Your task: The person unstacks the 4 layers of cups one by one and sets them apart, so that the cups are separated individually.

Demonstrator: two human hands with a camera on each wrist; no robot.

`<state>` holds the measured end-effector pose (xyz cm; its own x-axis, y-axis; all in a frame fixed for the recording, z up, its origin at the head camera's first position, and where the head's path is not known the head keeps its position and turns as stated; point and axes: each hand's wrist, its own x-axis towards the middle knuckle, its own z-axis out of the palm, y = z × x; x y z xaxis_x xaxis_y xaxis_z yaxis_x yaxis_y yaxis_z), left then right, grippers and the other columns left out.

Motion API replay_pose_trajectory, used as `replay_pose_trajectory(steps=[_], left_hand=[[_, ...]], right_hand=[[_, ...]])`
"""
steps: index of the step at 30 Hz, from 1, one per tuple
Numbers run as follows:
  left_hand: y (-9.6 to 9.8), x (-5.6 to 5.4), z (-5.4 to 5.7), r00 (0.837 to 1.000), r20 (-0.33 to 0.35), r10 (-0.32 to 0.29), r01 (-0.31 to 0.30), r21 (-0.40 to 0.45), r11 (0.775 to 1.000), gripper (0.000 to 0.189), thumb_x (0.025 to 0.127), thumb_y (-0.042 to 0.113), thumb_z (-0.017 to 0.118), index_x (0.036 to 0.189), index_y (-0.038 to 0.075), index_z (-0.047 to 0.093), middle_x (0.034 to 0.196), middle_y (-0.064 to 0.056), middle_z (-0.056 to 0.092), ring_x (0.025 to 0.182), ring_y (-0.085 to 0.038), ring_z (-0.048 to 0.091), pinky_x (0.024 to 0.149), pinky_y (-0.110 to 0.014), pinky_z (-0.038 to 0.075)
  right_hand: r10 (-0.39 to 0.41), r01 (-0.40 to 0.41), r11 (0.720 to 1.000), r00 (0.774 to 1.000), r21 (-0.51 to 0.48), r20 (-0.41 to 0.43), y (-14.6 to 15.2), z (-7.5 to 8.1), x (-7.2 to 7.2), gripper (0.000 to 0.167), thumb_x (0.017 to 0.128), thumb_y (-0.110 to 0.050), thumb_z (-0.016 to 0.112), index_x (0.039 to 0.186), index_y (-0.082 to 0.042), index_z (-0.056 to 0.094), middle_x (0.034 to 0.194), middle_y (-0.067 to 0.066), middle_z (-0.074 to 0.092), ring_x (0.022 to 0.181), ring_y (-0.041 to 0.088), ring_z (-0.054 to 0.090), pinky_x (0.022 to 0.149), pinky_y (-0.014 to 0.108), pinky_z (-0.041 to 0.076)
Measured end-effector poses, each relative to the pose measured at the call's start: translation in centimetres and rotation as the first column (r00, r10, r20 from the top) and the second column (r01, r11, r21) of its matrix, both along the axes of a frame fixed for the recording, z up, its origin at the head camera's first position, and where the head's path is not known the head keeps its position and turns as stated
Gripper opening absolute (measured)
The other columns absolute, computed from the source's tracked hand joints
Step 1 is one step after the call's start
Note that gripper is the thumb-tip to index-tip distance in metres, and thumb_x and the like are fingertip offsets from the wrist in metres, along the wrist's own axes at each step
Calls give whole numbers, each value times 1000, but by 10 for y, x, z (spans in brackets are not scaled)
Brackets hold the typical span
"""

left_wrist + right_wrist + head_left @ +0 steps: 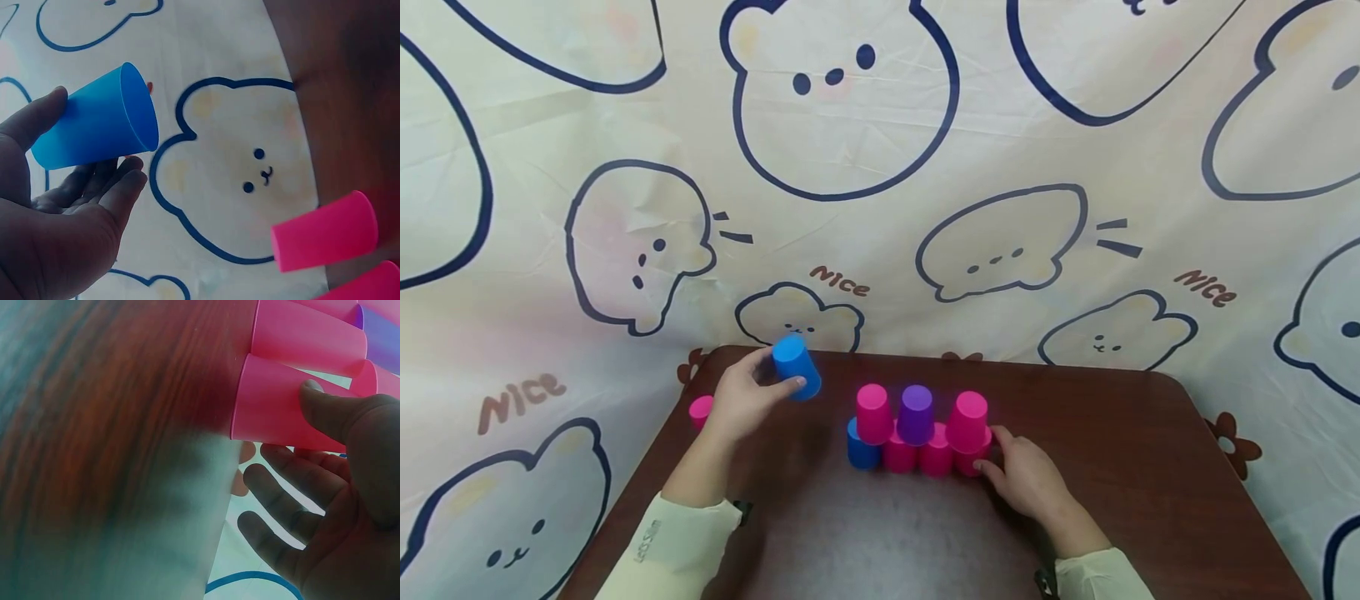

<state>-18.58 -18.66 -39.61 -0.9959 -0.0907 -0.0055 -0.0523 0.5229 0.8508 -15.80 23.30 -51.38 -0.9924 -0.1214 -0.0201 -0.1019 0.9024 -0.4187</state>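
Observation:
My left hand grips a blue cup above the table's left part, thumb on one side and fingers on the other. In the left wrist view its open rim faces away from the palm. To the right stand upside-down cups in two layers. The lower row has a blue cup at its left end and pink cups beside it. On top stand a pink cup, a purple cup and another pink cup. With thumb and fingers, my right hand holds the lower row's rightmost pink cup.
Another pink cup stands at the table's left edge, partly hidden behind my left hand. The brown wooden table ends at a cloth backdrop with bear drawings.

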Motion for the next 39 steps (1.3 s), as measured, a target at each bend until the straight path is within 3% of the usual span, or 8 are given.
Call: replay_pose_trajectory(steps=[21,39], left_hand=[[-43,3,-55,993,95,75,-77,16,997,94,91,37,81,161,1,29,161,-28,36,142,-54,40,111,-62,40],[-62,1,-85,986,122,113,-112,-22,994,83,94,22,78,156,-7,33,155,-35,39,141,-56,39,112,-61,40]], right_hand=[[13,-13,1000,1000,3,-20,-1,2,1,64,91,-35,81,142,-8,55,117,13,70,105,30,67,94,56,57],[0,0,1000,1000,9,-11,-1,1,0,64,90,-35,81,142,-9,56,115,13,70,103,29,67,92,56,57]])
